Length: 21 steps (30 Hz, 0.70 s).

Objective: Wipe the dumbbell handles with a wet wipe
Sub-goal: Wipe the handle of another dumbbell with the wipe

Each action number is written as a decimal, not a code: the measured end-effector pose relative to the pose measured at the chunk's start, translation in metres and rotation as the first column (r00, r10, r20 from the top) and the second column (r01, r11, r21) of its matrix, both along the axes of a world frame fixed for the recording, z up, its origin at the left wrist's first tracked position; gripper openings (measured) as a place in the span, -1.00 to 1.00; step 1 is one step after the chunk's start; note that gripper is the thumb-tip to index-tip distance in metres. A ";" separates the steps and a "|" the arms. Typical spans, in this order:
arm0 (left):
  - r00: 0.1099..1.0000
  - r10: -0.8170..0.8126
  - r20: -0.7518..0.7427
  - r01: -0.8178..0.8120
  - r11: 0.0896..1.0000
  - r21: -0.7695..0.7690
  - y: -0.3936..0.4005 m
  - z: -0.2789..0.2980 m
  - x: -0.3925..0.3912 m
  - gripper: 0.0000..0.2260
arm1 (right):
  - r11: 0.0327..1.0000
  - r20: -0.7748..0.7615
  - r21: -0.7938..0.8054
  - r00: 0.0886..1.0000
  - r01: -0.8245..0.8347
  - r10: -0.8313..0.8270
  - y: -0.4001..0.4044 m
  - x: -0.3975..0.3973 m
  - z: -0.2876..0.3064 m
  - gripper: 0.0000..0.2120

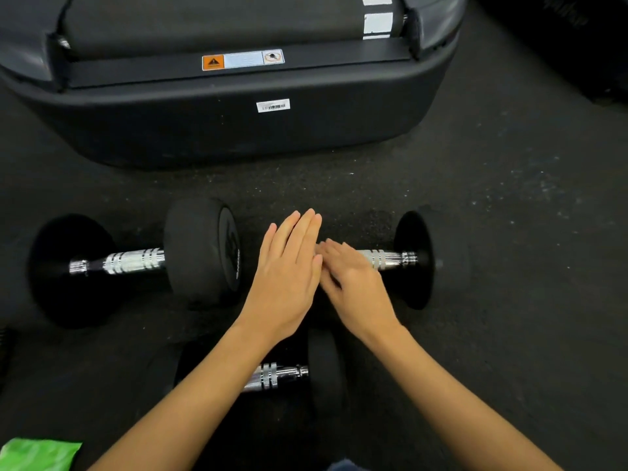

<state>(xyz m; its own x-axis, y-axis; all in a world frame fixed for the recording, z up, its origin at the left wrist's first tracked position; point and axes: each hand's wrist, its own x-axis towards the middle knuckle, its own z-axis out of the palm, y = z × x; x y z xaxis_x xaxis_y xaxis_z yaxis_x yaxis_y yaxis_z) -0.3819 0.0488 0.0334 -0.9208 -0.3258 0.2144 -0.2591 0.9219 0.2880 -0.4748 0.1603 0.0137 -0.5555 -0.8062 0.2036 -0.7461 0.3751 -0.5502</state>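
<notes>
Three black dumbbells with chrome handles lie on the dark floor. One dumbbell (129, 261) is at the left. A second dumbbell (397, 258) lies at the right, its left end hidden behind my hands. A third dumbbell (282, 375) lies nearer me, partly under my left forearm. My left hand (289, 273) is flat with fingers straight and together, holding nothing. My right hand (350, 283) is blurred, fingers extended, its fingertips touching the left hand's edge above the right dumbbell's handle. No wipe shows in either hand.
A green wet-wipe pack (37, 455) lies at the bottom left corner. The black rear end of a treadmill (238, 127) with warning labels stands just beyond the dumbbells. Speckled rubber floor (509, 215) stretches to the right.
</notes>
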 end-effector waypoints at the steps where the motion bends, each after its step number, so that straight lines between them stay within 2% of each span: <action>1: 1.000 -0.005 0.004 0.005 1.000 0.004 0.000 0.001 0.001 -0.52 | 1.000 -0.003 -0.011 1.000 -0.015 0.015 0.011 -0.001 0.001 -0.68; 7: 1.000 -0.002 -0.013 0.003 0.998 0.062 -0.001 0.002 -0.001 -0.51 | 0.999 0.026 -0.023 0.999 0.027 -0.026 0.001 -0.019 0.006 -0.76; 11: 1.000 -0.012 -0.024 0.014 0.998 0.067 -0.002 0.000 -0.001 -0.52 | 0.998 -0.080 -0.055 0.996 -0.039 0.035 0.016 -0.001 -0.016 -0.64; 14: 1.000 -0.017 -0.017 0.019 0.996 0.090 -0.004 0.000 -0.001 -0.51 | 0.989 -0.225 -0.089 0.970 -0.118 0.095 0.031 -0.004 -0.029 -0.64; 18: 0.998 -0.041 0.038 0.038 0.997 0.071 -0.005 0.008 -0.001 -0.48 | 0.979 -0.311 0.019 0.930 -0.203 0.199 0.040 -0.008 -0.029 -0.66; 21: 0.985 -0.079 0.151 0.076 0.997 0.024 -0.014 0.024 -0.001 -0.45 | 0.985 -0.230 0.092 0.959 -0.146 0.164 0.052 0.003 -0.017 -0.69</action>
